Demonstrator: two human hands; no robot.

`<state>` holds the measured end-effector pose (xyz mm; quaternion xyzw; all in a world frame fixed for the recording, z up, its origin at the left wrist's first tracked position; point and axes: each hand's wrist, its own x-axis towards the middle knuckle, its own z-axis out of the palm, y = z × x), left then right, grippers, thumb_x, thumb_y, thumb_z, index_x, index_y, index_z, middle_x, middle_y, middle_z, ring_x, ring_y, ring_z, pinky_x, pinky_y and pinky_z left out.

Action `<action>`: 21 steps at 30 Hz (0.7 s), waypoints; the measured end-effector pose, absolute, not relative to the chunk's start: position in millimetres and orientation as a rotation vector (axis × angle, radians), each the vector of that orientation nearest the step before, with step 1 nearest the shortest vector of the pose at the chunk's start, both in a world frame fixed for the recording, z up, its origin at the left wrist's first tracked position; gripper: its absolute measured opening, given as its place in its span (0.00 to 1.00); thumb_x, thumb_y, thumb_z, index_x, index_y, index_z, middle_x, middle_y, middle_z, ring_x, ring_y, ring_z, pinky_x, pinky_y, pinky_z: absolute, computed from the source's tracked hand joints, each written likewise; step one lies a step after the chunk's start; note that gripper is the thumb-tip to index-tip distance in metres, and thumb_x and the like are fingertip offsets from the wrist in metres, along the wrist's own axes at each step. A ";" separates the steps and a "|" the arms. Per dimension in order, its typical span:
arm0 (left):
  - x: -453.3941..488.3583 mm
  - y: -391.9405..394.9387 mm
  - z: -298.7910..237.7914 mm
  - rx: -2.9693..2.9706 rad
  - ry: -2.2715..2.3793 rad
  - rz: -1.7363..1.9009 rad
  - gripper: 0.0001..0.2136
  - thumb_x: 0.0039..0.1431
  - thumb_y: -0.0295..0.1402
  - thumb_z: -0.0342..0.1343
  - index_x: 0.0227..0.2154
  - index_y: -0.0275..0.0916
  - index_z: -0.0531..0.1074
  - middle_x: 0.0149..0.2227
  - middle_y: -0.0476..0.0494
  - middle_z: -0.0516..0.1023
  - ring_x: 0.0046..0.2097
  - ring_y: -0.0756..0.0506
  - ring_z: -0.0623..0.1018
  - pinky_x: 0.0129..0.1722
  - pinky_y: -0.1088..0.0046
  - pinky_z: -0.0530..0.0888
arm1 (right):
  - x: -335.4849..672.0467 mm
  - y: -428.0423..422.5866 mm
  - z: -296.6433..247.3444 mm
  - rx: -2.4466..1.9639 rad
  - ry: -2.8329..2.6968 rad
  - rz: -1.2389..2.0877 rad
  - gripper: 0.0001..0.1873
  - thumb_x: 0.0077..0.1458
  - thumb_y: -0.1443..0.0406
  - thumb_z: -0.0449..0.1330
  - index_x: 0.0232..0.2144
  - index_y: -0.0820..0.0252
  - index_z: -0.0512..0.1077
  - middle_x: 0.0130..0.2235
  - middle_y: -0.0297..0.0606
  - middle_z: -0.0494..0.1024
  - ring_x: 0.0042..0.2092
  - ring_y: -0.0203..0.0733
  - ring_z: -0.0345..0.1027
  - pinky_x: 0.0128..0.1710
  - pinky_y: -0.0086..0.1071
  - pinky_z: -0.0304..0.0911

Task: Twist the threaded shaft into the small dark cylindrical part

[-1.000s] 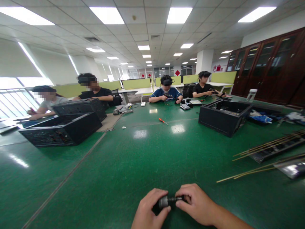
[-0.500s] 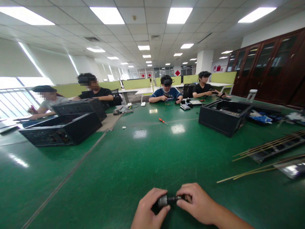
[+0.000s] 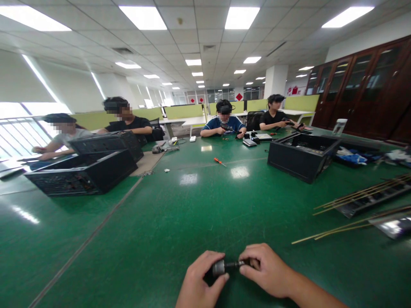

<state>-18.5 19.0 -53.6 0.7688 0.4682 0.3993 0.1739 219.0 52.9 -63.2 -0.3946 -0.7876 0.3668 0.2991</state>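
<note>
Low in the head view, a dark cylindrical part [image 3: 218, 268] with a wide grey collar lies between my hands above the green table. My left hand [image 3: 201, 280] curves around its thick end, thumb below and fingers above. From the collar a narrower black shaft [image 3: 231, 265] runs rightward to a small shiny tip. My right hand [image 3: 268, 270] pinches that tip between thumb and fingers. The exact kind of part is not clear, and my fingers and palm hide both its ends.
On the green table [image 3: 154, 222] lie an orange screwdriver [image 3: 219, 161], a black computer case [image 3: 290, 160] at right and another black case [image 3: 80, 175] at left. Thin sticks [image 3: 340, 231] reach in from the right. Several people sit around the far side.
My right hand has shifted very slightly, still pinching the shaft's tip. My left hand keeps its hold. The whole view has tilted a little.
</note>
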 end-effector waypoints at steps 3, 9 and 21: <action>-18.8 18.3 -55.7 2.187 1.323 1.138 0.17 0.52 0.25 0.67 0.45 0.48 0.78 0.41 0.48 0.84 0.41 0.45 0.84 0.44 0.72 0.80 | 219.0 53.7 -63.0 -1.048 -2.087 0.968 0.07 0.55 0.64 0.63 0.33 0.60 0.80 0.24 0.30 0.69 0.26 0.34 0.60 0.28 0.28 0.52; -19.2 17.9 -55.6 2.184 1.336 1.130 0.18 0.53 0.26 0.67 0.46 0.48 0.78 0.42 0.49 0.84 0.42 0.45 0.83 0.46 0.72 0.80 | 219.6 53.9 -62.4 -1.061 -2.099 0.960 0.07 0.56 0.63 0.62 0.33 0.61 0.80 0.24 0.30 0.70 0.27 0.35 0.60 0.29 0.28 0.53; -18.3 19.1 -52.3 2.140 1.363 1.121 0.16 0.53 0.27 0.66 0.45 0.47 0.78 0.41 0.48 0.84 0.42 0.44 0.83 0.46 0.70 0.80 | 223.0 55.4 -62.0 -1.076 -2.100 0.965 0.08 0.56 0.63 0.63 0.34 0.60 0.80 0.25 0.31 0.70 0.27 0.36 0.61 0.30 0.29 0.53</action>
